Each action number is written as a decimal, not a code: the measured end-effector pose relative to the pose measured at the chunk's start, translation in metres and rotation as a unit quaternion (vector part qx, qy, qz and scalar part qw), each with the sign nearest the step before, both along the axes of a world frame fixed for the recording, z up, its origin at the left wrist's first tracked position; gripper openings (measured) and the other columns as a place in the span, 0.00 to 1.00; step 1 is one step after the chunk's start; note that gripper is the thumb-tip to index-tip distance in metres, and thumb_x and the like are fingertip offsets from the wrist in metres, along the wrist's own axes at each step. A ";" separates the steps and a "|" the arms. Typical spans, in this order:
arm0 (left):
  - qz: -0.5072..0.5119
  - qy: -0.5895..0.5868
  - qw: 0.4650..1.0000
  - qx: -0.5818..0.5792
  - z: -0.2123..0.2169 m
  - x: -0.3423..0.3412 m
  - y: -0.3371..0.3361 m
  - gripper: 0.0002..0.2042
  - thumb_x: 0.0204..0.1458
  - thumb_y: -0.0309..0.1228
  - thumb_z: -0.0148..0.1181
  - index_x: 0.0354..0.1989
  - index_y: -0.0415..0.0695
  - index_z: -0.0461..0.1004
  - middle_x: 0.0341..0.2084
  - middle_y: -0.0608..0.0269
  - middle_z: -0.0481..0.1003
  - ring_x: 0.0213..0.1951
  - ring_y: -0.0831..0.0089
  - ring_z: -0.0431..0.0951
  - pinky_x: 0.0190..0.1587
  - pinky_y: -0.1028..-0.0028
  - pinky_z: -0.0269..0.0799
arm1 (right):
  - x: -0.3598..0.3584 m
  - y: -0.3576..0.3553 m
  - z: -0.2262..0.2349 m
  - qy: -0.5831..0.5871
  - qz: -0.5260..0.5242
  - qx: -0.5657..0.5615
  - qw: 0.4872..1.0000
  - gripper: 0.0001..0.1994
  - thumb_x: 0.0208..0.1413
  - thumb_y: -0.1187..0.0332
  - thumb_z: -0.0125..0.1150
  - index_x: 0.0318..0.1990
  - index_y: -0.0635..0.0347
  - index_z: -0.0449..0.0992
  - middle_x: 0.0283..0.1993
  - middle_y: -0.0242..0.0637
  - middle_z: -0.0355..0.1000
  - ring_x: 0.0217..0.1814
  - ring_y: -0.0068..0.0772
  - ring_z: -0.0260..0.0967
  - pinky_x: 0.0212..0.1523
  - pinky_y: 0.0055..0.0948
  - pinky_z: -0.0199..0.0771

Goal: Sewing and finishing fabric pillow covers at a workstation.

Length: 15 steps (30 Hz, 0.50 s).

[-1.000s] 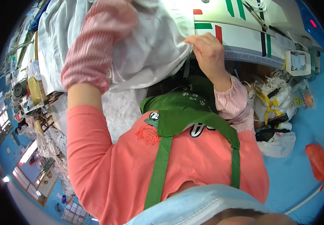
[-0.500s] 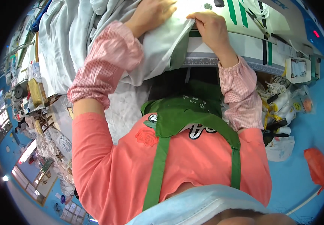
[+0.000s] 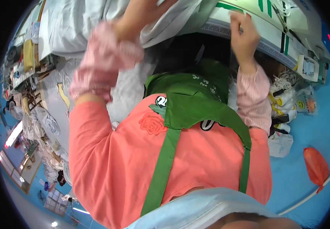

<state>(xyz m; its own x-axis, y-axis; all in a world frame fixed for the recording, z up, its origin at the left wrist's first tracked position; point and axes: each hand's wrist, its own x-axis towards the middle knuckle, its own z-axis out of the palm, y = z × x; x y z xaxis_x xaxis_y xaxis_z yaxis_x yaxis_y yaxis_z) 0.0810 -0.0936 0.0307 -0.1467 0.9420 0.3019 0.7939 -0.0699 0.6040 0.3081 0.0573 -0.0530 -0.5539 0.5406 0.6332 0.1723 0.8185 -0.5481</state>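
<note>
Right hand (image 3: 245, 41) has come off the cloth (image 3: 77, 32), fingers half-curled, seemingly empty; left hand (image 3: 136, 19) over it, grip cropped, can't tell. Surface (image 3: 268, 35) beneath likely bears the cloth's weight.

Draped cloth (image 3: 71, 28): white, greyish in the folds
Sleeve covers (image 3: 254, 91): pink with fine pale stripes
Sweatshirt (image 3: 210, 164): coral, red rose (image 3: 152, 124), green leaf (image 3: 158, 109)
Apron (image 3: 199, 110): green, white lettering (image 3: 203, 82)
Face mask (image 3: 203, 206): pale blue
Tabletop (image 3: 270, 34): white with green, black and red strips (image 3: 269, 8)
Ruler (image 3: 275, 54): grey, dark markings
Floor (image 3: 298, 129): blue
Plastic bag (image 3: 315, 166): orange-red
</note>
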 end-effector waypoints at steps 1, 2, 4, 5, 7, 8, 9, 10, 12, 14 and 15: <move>0.047 0.077 0.982 0.166 -0.031 0.011 -0.047 0.11 0.48 0.18 0.63 0.40 0.42 0.79 0.34 0.59 0.79 0.36 0.63 0.80 0.38 0.74 0.73 | 0.014 -0.033 0.001 -0.029 0.043 -0.093 0.994 0.06 0.54 0.79 0.62 0.38 0.61 0.80 0.35 0.38 0.79 0.32 0.28 0.77 0.36 0.25 0.75; 0.046 0.003 0.980 0.195 -0.052 0.026 -0.081 0.12 0.48 0.15 0.62 0.40 0.41 0.79 0.30 0.60 0.79 0.29 0.66 0.79 0.32 0.76 0.72 | 0.021 -0.056 -0.016 -0.027 0.111 -0.184 0.976 0.06 0.54 0.78 0.62 0.39 0.61 0.81 0.34 0.36 0.79 0.33 0.24 0.77 0.36 0.23 0.75; 0.136 -0.129 0.982 0.022 -0.107 0.066 -0.148 0.09 0.50 0.19 0.62 0.39 0.41 0.78 0.32 0.58 0.78 0.29 0.63 0.78 0.31 0.71 0.73 | 0.021 -0.087 -0.044 -0.148 0.157 -0.325 0.921 0.11 0.52 0.74 0.65 0.44 0.62 0.80 0.40 0.41 0.79 0.36 0.28 0.78 0.36 0.24 0.77; 0.150 -0.112 0.982 0.001 -0.144 0.075 -0.173 0.08 0.51 0.20 0.61 0.40 0.40 0.78 0.34 0.57 0.77 0.33 0.61 0.79 0.33 0.71 0.75 | 0.013 -0.095 -0.069 -0.147 0.180 -0.386 0.893 0.15 0.52 0.73 0.66 0.49 0.62 0.78 0.44 0.42 0.78 0.42 0.29 0.76 0.41 0.25 0.76; 0.189 -0.122 0.974 0.001 -0.177 0.097 -0.200 0.08 0.52 0.19 0.61 0.40 0.40 0.78 0.35 0.57 0.78 0.34 0.62 0.79 0.35 0.72 0.74 | -0.019 -0.106 -0.110 -0.146 0.198 -0.438 0.865 0.20 0.51 0.71 0.67 0.53 0.63 0.76 0.48 0.42 0.77 0.48 0.31 0.75 0.46 0.26 0.75; 0.220 -0.132 0.966 -0.003 -0.183 0.102 -0.207 0.08 0.52 0.18 0.60 0.40 0.39 0.78 0.36 0.57 0.78 0.36 0.62 0.80 0.38 0.72 0.74 | -0.038 -0.118 -0.122 -0.118 0.200 -0.525 0.819 0.22 0.53 0.73 0.66 0.56 0.65 0.73 0.52 0.41 0.75 0.54 0.31 0.72 0.53 0.26 0.72; 0.228 -0.148 0.962 -0.008 -0.178 0.107 -0.211 0.09 0.52 0.19 0.60 0.42 0.39 0.78 0.39 0.55 0.78 0.39 0.62 0.80 0.40 0.71 0.75 | -0.053 -0.130 -0.133 -0.092 0.204 -0.609 0.761 0.24 0.54 0.74 0.64 0.59 0.67 0.69 0.56 0.40 0.74 0.60 0.31 0.69 0.59 0.25 0.68; 0.236 -0.146 0.961 -0.004 -0.175 0.111 -0.214 0.09 0.52 0.19 0.60 0.42 0.39 0.78 0.39 0.55 0.78 0.39 0.62 0.80 0.40 0.71 0.75 | -0.067 -0.135 -0.143 -0.096 0.212 -0.606 0.761 0.24 0.54 0.74 0.64 0.59 0.67 0.69 0.56 0.40 0.74 0.60 0.31 0.69 0.59 0.25 0.68; 0.233 -0.111 0.966 0.012 -0.174 0.108 -0.217 0.10 0.53 0.21 0.60 0.44 0.39 0.77 0.41 0.54 0.77 0.40 0.60 0.79 0.41 0.70 0.75 | -0.094 -0.143 -0.153 -0.174 0.309 -0.661 0.661 0.28 0.49 0.63 0.72 0.57 0.66 0.73 0.55 0.42 0.74 0.60 0.31 0.66 0.62 0.27 0.63; 0.253 -0.108 0.961 -0.018 -0.199 0.098 -0.253 0.15 0.52 0.23 0.62 0.49 0.39 0.74 0.45 0.53 0.75 0.44 0.60 0.78 0.43 0.69 0.76 | -0.112 -0.175 -0.139 -0.438 0.344 -0.495 0.667 0.37 0.47 0.44 0.70 0.57 0.66 0.74 0.57 0.42 0.73 0.59 0.33 0.66 0.61 0.28 0.62; 0.287 -0.086 0.953 -0.050 -0.216 0.091 -0.268 0.19 0.51 0.24 0.63 0.53 0.39 0.71 0.48 0.52 0.74 0.46 0.59 0.77 0.44 0.68 0.76 | -0.108 -0.189 -0.148 -0.433 0.376 -0.460 0.678 0.37 0.48 0.42 0.68 0.56 0.66 0.74 0.57 0.44 0.73 0.59 0.34 0.67 0.62 0.29 0.62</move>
<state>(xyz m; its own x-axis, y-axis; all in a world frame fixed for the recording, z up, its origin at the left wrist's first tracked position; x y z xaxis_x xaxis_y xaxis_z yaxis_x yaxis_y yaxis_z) 0.1719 -0.3620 -0.1855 -0.6855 0.7146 0.1392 0.5728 0.4113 0.7090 0.1998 -0.1320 -0.2013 -0.8401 -0.1561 -0.5195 0.4796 0.2337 -0.8458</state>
